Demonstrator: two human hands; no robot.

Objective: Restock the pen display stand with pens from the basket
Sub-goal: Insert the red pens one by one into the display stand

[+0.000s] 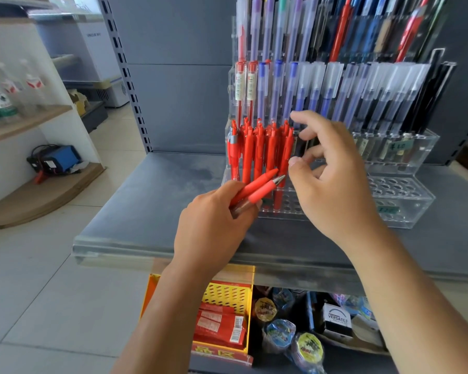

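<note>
One grey shelf (152,211) carries one clear three-tier stand (405,211). Two hands: the right hand (335,190) hovers spread-fingered at the stand, holding nothing. The left hand (214,228) grips at least two red pens (257,186) just before it. Its lower left holds standing pens (260,149), too packed to count.

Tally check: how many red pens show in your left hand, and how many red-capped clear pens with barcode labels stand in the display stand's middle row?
red pens gripped in the left hand: 2 that show
red-capped clear pens with barcode labels, middle row of the display stand: 2
Total: 4
</note>
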